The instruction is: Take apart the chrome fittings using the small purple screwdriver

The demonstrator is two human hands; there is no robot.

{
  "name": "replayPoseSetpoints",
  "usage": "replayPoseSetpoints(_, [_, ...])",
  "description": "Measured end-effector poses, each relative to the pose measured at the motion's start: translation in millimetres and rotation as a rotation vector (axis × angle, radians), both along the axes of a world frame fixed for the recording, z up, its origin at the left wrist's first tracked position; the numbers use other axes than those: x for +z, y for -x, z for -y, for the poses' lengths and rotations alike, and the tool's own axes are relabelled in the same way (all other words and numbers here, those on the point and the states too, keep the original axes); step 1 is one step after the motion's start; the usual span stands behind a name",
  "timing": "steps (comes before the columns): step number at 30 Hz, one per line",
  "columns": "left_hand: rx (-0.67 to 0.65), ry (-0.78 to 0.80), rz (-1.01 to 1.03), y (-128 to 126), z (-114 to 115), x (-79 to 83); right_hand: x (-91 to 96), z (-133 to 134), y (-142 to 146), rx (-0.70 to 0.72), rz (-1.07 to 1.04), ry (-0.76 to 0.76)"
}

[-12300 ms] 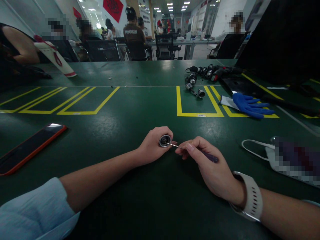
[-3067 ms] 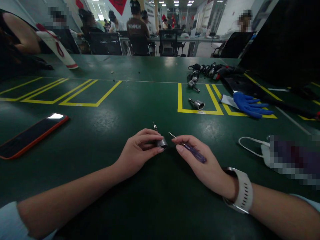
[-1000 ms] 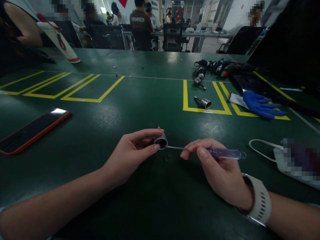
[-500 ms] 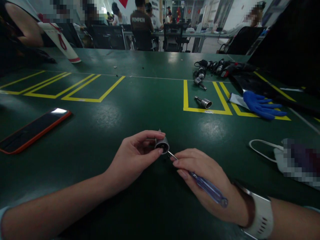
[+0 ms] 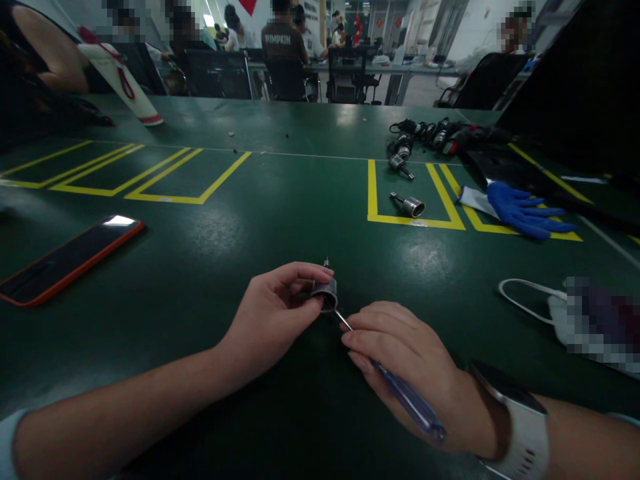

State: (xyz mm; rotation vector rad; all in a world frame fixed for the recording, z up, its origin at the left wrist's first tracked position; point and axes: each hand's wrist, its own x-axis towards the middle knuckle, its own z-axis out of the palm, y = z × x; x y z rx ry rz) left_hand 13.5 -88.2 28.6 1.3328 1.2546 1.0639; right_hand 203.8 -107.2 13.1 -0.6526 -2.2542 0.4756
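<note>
- Head view: the metal cup (image 5: 327,290) is pinched by the left hand (image 5: 280,307) over the green table (image 5: 280,227)
- The screwdriver (image 5: 411,401) is gripped by the right hand (image 5: 415,357), its shaft at the cup's lower rim; whether the tip is seated cannot be told
- The cup should be braced firmly, the shaft pressed gently so slipping is avoided

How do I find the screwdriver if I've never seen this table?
On the big green table, find the right hand, the one with a pale-banded watch. It holds the screwdriver, slanting toward the metal cup in the left hand. Unlike the grey cup, it has a bluish-purple, see-through handle.
</note>
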Motion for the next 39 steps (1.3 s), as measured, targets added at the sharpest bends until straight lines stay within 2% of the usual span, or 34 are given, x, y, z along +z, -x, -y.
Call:
replayPoseSetpoints(15, [-0.012,0.052,-0.002,-1.0,1.1,3.5,0.0,-1.1,-0.8,0.023,-0.001,0.036])
replayPoseSetpoints(24, [0.013,0.077,0.0,-4.3,2.0,7.7,-3.4,-1.7,-0.1,0.022,-0.032,-0.008])
replayPoseSetpoints(39, [-0.024,0.046,-0.021,-5.1,2.1,8.2,-0.1,-1.4,0.5,0.031,-0.034,-0.024])
